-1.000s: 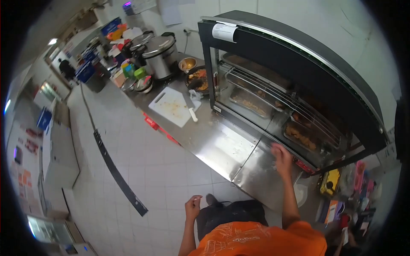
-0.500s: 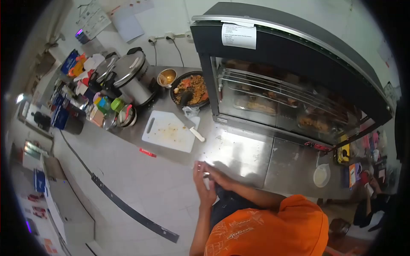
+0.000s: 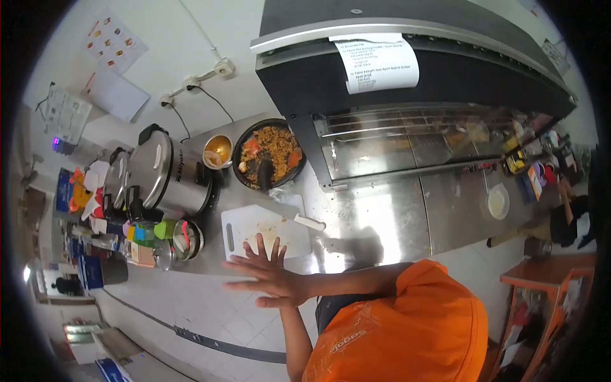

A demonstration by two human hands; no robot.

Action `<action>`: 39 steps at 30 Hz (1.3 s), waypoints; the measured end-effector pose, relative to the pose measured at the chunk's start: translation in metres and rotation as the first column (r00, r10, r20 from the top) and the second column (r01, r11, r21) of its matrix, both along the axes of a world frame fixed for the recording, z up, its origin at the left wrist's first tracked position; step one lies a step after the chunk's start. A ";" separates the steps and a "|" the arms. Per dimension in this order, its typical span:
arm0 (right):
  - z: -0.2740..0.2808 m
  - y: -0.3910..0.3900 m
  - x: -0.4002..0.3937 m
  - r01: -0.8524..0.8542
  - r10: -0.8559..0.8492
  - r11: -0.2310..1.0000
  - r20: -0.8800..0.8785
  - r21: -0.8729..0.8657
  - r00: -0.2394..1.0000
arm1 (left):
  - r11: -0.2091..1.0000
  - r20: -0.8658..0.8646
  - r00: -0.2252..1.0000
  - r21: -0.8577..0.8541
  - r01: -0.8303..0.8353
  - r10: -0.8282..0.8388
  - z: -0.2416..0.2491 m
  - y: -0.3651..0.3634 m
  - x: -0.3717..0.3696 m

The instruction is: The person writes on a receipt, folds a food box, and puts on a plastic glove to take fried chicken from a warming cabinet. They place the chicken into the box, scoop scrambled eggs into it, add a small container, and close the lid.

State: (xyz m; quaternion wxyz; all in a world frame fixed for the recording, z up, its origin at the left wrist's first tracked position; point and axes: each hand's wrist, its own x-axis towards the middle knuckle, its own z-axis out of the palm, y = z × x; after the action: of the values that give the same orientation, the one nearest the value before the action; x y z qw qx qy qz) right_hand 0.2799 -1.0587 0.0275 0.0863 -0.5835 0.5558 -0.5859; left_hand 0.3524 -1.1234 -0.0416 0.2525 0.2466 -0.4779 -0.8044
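Note:
Both bare hands are together in front of the orange shirt, at the near edge of the steel counter. My right hand (image 3: 278, 284) lies across my left hand (image 3: 272, 252), fingers spread towards the left and holding nothing. Behind it, my left hand is mostly hidden; its fingertips point up, apart, over the near edge of the white cutting board (image 3: 233, 223). A knife (image 3: 309, 222) with a white handle lies across the board's far right corner. Food crumbs are on the board. Beyond sits a black bowl of brown food (image 3: 275, 143) with a dark utensil in it.
A glass-fronted display cabinet (image 3: 382, 70) stands at the back right. Left are a large pressure cooker (image 3: 162, 175), a small metal bowl (image 3: 218, 153) and assorted containers. A white bowl (image 3: 498, 202) is further right. A person in dark clothes (image 3: 568, 219) is at the far right.
The view has shifted, bringing the counter closer. My hands, close together before, now overlap, with the right fingers spread across the left hand.

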 end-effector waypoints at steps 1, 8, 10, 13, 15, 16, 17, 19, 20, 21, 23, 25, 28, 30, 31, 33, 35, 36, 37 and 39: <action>0.010 -0.007 -0.002 -0.048 0.046 0.997 -0.030 -0.060 0.998 | 0.993 -0.070 0.998 0.116 0.014 -0.006 0.011 -0.008 -0.002; -0.040 -0.033 0.001 0.135 -0.127 0.990 -0.141 0.046 0.982 | 0.919 -0.395 0.916 0.328 0.219 -0.077 0.094 -0.034 -0.005; -0.047 -0.032 -0.003 0.193 -0.183 0.981 -0.208 0.028 0.961 | 0.935 -0.523 0.848 0.252 0.248 -0.084 0.117 -0.031 -0.002; -0.066 -0.042 -0.008 0.336 -0.346 0.938 0.178 0.083 0.921 | 0.991 -0.506 0.856 0.018 0.129 -0.102 0.123 -0.029 -0.009; -0.077 -0.053 -0.007 0.193 -0.205 0.978 0.564 0.082 0.800 | 0.914 -0.380 0.910 -0.406 -0.004 -0.165 0.112 -0.031 -0.014; -0.081 -0.056 -0.007 0.060 -0.054 0.998 0.859 0.027 0.509 | 0.917 -0.383 0.911 -0.398 -0.014 -0.153 0.098 -0.033 -0.016; -0.079 -0.053 -0.010 -0.088 0.027 0.996 0.939 0.004 0.342 | 0.673 -0.089 0.984 -0.738 0.038 -0.153 0.078 -0.038 -0.016; -0.069 -0.061 0.000 -0.147 0.203 0.972 0.970 -0.183 0.135 | 0.339 0.199 0.980 -0.921 0.194 -0.019 0.032 -0.054 -0.009; -0.066 -0.063 0.005 -0.203 0.254 0.946 0.967 -0.252 -0.018 | 0.294 0.196 0.981 -0.937 0.189 -0.006 0.003 -0.071 0.006; -0.072 -0.072 0.015 -0.232 0.247 0.941 0.969 -0.247 -0.029 | 0.248 0.186 0.982 -0.953 0.176 0.017 -0.025 -0.090 0.019; -0.081 -0.098 0.033 -0.171 0.078 0.984 0.973 -0.040 0.217 | 0.216 0.148 0.980 -0.969 0.118 0.130 -0.081 -0.115 0.027; -0.069 -0.111 0.048 -0.323 0.140 0.946 0.901 0.001 0.410 | 0.609 0.421 0.887 -0.759 0.229 0.191 -0.132 -0.138 0.073; -0.034 -0.163 0.072 -0.364 0.259 0.927 0.547 0.091 0.796 | 0.886 0.531 0.846 -0.366 0.283 -0.051 -0.073 -0.186 0.111; -0.041 -0.217 0.097 -0.402 0.348 0.902 0.285 0.158 0.893 | 0.986 0.328 0.943 -0.169 -0.001 0.057 -0.051 -0.220 0.144; -0.052 -0.244 0.117 -0.312 0.345 0.908 -0.080 0.279 0.935 | 0.985 0.126 0.982 0.085 -0.149 0.138 -0.044 -0.239 0.163; -0.092 -0.290 0.156 -0.211 0.409 0.865 -0.395 0.456 0.823 | 0.781 -0.211 0.898 0.593 -0.197 0.387 -0.040 -0.271 0.203; -0.109 -0.344 0.187 -0.212 0.445 0.850 -0.441 0.483 0.780 | 0.611 -0.318 0.776 0.784 -0.107 0.544 -0.022 -0.310 0.254; -0.117 -0.368 0.198 -0.192 0.466 0.838 -0.486 0.511 0.739 | 0.709 -0.342 0.779 0.682 -0.179 0.525 -0.016 -0.328 0.280; -0.121 -0.394 0.212 -0.164 0.381 0.883 -0.467 0.439 0.798 | 0.792 -0.362 0.785 0.557 -0.250 0.502 -0.010 -0.348 0.306; -0.172 -0.448 0.232 -0.235 0.408 0.837 -0.278 0.494 0.869 | 0.786 -0.266 0.768 0.427 -0.447 0.582 -0.004 -0.384 0.361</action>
State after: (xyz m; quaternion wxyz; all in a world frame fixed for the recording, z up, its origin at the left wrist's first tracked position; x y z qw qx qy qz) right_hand 0.5121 -1.5067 -0.1445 0.2090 -0.7347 0.5724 -0.2982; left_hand 0.7136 -1.5071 -0.0452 0.5084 0.2468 -0.1852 -0.8039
